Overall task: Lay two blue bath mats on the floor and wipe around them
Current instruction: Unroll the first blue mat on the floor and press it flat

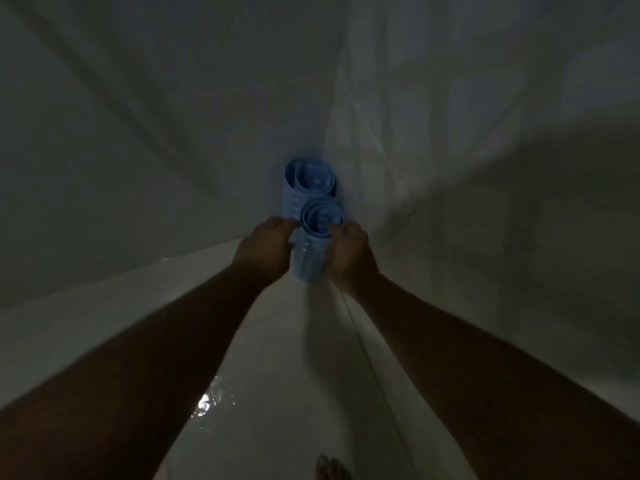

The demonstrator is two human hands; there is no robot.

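Here, in dim light, two rolled blue mats stand upright in the corner where the walls meet. The left hand (pixel 265 245) and right hand (pixel 351 258) clasp the nearer mat (pixel 311 251); the farther mat (pixel 308 183) stands just behind it on the wet floor (pixel 263 393).

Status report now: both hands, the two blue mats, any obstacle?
Left hand and right hand gripping near rolled mat. Far rolled mat upright in corner, untouched. Wet floor underfoot; nothing blocking.

Head view, downward, close over corner
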